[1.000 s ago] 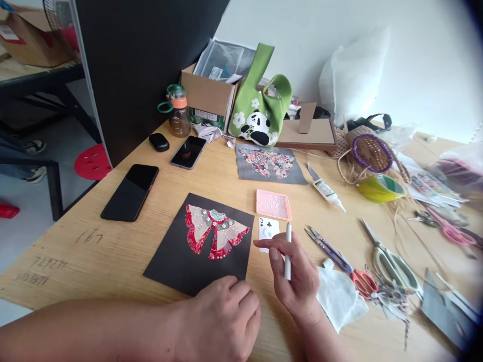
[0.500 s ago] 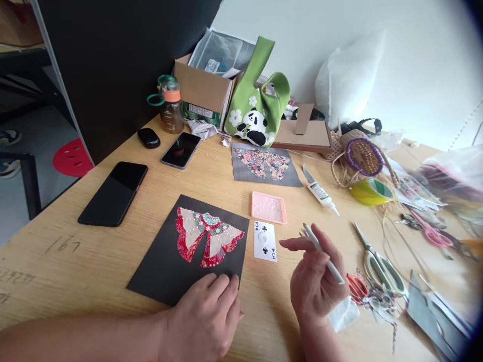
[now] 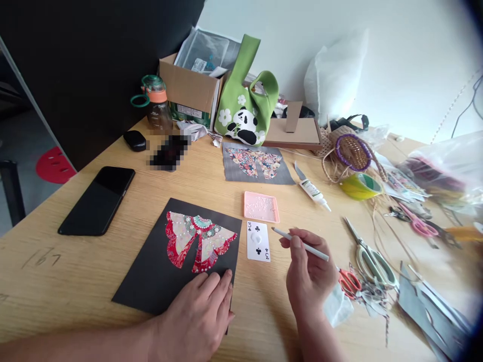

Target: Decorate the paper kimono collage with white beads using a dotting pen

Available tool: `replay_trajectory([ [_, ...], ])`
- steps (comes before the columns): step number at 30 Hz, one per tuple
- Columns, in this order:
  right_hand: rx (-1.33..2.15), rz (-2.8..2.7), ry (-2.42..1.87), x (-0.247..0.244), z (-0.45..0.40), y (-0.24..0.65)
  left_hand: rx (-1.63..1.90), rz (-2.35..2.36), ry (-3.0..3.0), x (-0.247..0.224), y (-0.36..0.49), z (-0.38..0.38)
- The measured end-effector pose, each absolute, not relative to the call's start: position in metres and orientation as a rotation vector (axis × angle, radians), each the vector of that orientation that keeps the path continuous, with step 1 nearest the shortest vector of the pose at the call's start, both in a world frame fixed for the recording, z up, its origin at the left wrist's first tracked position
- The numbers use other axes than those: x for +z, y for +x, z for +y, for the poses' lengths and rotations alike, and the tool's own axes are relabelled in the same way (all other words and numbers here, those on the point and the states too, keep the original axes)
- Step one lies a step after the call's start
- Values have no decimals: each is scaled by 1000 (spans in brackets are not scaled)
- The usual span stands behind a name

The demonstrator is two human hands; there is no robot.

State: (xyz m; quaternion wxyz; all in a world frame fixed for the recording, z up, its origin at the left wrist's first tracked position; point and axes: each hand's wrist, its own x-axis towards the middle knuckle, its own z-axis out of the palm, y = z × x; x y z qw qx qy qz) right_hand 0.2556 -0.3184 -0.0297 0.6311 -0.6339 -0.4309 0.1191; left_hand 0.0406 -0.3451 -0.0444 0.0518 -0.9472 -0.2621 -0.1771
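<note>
Head view: right hand (image 3: 310,274), holding stick (image 3: 317,252), partly hides red scissors (image 3: 342,285).

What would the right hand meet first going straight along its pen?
Probably the playing card, near its top corner by the pink tray; how high the right hand holds the pen is unclear.

The black sheet (image 3: 143,274) lies flat on the bench (image 3: 33,281), turned at an angle, with its near edge partly covered. On its upper part sits the fabric piece (image 3: 217,243), spread in two scalloped wings that part in a narrow gap below a pale turquoise, beaded neckline. The wings are cream with patterned red borders and dotted with small white beads. The slim, whitish stick (image 3: 310,249) is held slanted, its darker, narrower tip pointing toward the sheet, apart from it.
</note>
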Motion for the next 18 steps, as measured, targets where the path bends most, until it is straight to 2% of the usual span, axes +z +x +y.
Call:
replay_trajectory([
  [18, 305, -1252, -1430, -44, -321, 253, -354, -715, -2934, -36, 41, -343],
])
